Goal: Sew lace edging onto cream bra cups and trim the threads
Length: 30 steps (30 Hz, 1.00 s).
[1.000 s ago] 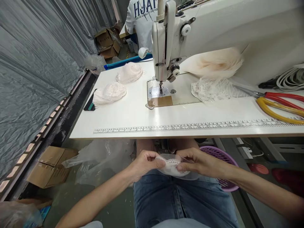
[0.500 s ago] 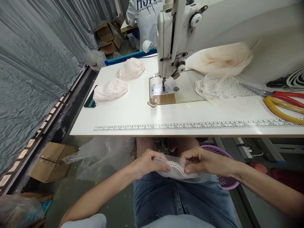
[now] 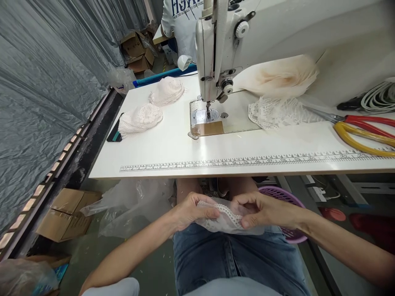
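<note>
Over my lap, below the table edge, a piece of sheer white fabric with lace trim (image 3: 226, 216) is stretched between both hands. My left hand (image 3: 195, 211) pinches its left end, thumb on top of the lace. On the right, my right hand (image 3: 258, 209) grips the other end between thumb and fingers. The lace edge runs across the gap between the thumbs. Above the hands stands a white sewing machine (image 3: 206, 61), its needle and presser foot (image 3: 208, 110) over the metal plate.
Lace bundles (image 3: 140, 120) lie on the left of the white table (image 3: 173, 148). To the right are white lace pieces (image 3: 277, 113), a stack of cream fabric (image 3: 277, 78) and scissors (image 3: 364, 127). A purple basket (image 3: 285, 193) stands under the table. A person (image 3: 183, 28) sits beyond.
The fabric between my hands has turned a little, so more lace shows. Both hands keep their hold. The whole view has shifted slightly, moving the table and machine leftward.
</note>
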Each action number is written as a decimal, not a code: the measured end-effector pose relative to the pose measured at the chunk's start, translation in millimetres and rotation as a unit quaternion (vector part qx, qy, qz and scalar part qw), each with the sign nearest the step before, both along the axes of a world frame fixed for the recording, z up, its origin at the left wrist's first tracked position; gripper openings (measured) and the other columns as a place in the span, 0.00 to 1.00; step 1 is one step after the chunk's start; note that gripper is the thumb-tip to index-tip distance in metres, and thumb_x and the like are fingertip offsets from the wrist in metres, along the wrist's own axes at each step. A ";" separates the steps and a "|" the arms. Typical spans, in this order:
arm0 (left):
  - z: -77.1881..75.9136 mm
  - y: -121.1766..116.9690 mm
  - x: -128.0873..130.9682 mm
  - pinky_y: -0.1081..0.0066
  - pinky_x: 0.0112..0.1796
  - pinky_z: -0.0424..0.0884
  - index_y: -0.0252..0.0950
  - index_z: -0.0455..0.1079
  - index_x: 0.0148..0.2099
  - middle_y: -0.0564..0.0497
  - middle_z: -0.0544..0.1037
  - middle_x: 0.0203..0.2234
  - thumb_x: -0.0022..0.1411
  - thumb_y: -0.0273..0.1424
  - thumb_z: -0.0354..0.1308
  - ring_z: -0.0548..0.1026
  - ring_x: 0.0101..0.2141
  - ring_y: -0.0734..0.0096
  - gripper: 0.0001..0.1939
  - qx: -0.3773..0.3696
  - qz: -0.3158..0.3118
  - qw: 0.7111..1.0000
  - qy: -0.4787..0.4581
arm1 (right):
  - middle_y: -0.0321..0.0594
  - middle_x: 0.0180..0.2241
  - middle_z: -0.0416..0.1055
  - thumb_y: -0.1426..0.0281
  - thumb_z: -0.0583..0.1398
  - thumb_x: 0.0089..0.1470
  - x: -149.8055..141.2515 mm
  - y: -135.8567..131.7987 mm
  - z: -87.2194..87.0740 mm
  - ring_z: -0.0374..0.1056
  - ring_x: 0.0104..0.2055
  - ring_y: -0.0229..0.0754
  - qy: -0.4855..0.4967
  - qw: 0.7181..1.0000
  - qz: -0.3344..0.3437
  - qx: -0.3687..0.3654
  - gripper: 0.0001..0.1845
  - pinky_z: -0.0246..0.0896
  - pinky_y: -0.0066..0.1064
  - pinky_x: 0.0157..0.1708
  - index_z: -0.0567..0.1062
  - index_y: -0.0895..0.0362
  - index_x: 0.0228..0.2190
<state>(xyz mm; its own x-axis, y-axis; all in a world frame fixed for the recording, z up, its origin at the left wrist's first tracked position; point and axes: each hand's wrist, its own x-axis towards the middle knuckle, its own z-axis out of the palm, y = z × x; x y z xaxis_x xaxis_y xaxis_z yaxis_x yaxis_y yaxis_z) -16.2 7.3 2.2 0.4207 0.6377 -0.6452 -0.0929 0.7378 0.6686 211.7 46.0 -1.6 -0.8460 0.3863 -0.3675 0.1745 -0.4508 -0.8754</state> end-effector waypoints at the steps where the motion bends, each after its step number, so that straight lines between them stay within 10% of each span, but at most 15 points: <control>1: 0.9 0.2 0.0 0.74 0.30 0.67 0.30 0.77 0.30 0.51 0.78 0.23 0.38 0.34 0.72 0.72 0.23 0.76 0.16 0.002 0.000 1.000 0.003 | 0.33 0.24 0.65 0.61 0.66 0.44 0.2 -0.4 -1.5 0.58 0.27 0.33 0.000 1.000 -0.002 0.004 0.15 0.50 0.26 0.27 0.74 0.61 0.27; 7: 13.6 2.2 2.3 0.75 0.32 0.67 0.29 0.77 0.30 0.49 0.78 0.23 0.39 0.35 0.72 0.72 0.25 0.77 0.16 0.014 -0.026 1.000 -0.004 | 0.36 0.24 0.68 0.60 0.64 0.48 13.1 0.8 -8.8 0.63 0.26 0.35 0.042 0.998 0.038 0.025 0.15 0.56 0.27 0.27 0.77 0.62 0.26; 10: 21.3 4.8 9.0 0.76 0.31 0.68 0.30 0.78 0.29 0.50 0.78 0.22 0.39 0.33 0.72 0.72 0.24 0.77 0.14 0.009 -0.051 0.998 -0.036 | 0.38 0.28 0.70 0.60 0.59 0.55 10.9 -1.4 -7.8 0.66 0.28 0.37 0.050 0.987 -0.061 0.138 0.15 0.61 0.28 0.29 0.76 0.58 0.37; 15: 28.1 11.0 15.7 0.74 0.32 0.68 0.31 0.78 0.30 0.50 0.78 0.23 0.40 0.32 0.71 0.73 0.25 0.75 0.13 0.008 -0.085 0.995 -0.054 | 0.42 0.42 0.65 0.67 0.53 0.60 -4.8 -8.8 -12.5 0.64 0.43 0.40 0.073 0.866 -0.145 0.473 0.19 0.64 0.33 0.39 0.64 0.48 0.53; 30: 32.4 30.2 4.0 0.72 0.36 0.68 0.32 0.78 0.34 0.50 0.77 0.25 0.40 0.34 0.71 0.72 0.27 0.75 0.17 0.021 -0.136 0.991 0.001 | 0.38 0.31 0.64 0.74 0.51 0.61 -11.9 2.8 17.4 0.59 0.30 0.35 0.074 0.649 -0.114 0.749 0.11 0.55 0.28 0.27 0.71 0.52 0.38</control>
<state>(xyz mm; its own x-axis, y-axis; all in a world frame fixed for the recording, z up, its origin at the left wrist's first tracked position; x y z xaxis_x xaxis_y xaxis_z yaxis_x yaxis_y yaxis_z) -12.2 37.4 34.6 0.5784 0.5275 -0.6223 0.1070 0.7072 0.6989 199.9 48.8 15.8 -0.6875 0.3375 0.6430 0.1169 0.9253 -0.3607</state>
